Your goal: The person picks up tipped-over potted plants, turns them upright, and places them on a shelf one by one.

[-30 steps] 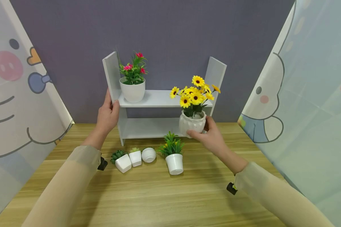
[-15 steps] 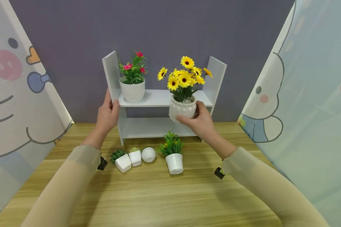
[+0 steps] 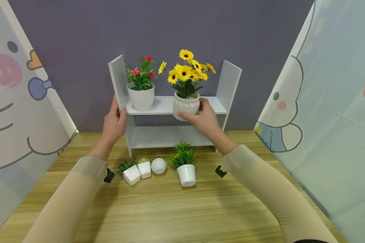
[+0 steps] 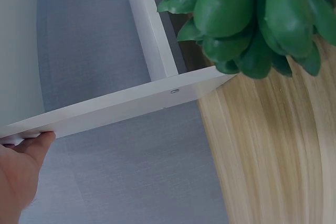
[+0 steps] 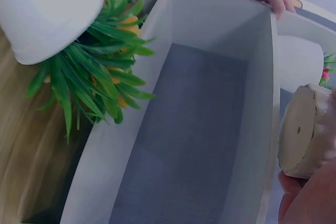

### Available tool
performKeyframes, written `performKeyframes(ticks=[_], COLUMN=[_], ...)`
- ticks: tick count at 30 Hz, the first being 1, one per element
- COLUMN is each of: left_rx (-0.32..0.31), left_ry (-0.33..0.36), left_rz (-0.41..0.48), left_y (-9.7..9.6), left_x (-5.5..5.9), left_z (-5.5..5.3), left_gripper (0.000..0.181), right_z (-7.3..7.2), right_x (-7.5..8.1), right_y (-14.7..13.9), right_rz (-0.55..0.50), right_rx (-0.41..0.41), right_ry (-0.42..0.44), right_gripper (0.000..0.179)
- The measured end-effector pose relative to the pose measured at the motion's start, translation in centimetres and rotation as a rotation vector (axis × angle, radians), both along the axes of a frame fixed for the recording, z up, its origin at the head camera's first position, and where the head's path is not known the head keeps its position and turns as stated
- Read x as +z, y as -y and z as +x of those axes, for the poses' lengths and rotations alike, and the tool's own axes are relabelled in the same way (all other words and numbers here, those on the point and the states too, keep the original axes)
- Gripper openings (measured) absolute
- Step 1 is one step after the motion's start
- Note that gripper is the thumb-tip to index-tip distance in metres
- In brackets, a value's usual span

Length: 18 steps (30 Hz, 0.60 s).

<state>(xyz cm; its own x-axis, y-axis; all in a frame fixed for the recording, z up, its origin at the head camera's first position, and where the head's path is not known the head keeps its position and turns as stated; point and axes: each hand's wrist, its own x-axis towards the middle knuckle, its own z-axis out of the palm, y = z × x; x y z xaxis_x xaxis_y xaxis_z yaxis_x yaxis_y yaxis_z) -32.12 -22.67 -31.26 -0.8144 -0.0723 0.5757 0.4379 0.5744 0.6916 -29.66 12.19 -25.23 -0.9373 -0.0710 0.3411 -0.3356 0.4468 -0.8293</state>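
Observation:
My right hand (image 3: pixel 205 118) grips a white ribbed flowerpot (image 3: pixel 186 107) with yellow artificial sunflowers (image 3: pixel 185 72). The pot is upright in front of the white shelf's (image 3: pixel 167 104) upper board; the right wrist view shows its bare underside (image 5: pixel 298 129). My left hand (image 3: pixel 115 125) holds the shelf's left side panel, thumb at the front edge and fingers partly hidden behind. On the upper board, at the left, stands a smooth white pot (image 3: pixel 141 98) with red flowers.
On the wooden table (image 3: pixel 170 209) before the shelf lie a white pot with grassy leaves (image 3: pixel 187 174) and several small white pots, one holding a dark green succulent (image 3: pixel 126 166). The lower shelf board (image 3: pixel 161 136) sits behind them. A grey panel (image 3: pixel 176 27) stands at the back.
My right hand has lifted the sunflower pot and carried it leftward, from low near the shelf's right side to the upper board's height. The left hand keeps its place on the panel.

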Motion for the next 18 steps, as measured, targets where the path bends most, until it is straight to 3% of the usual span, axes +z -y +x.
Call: performKeyframes(ticks=[18], left_rx=[-0.004], left_ry=[0.013], left_rz=[0.003], left_y=[0.1], left_x=[0.0], left_z=[-0.1], left_gripper=[0.069], right_z=[-3.1], right_x=[1.1], right_y=[0.6], right_rz=[0.175], right_rx=[0.013], right_ry=[0.023], right_gripper=[0.096])
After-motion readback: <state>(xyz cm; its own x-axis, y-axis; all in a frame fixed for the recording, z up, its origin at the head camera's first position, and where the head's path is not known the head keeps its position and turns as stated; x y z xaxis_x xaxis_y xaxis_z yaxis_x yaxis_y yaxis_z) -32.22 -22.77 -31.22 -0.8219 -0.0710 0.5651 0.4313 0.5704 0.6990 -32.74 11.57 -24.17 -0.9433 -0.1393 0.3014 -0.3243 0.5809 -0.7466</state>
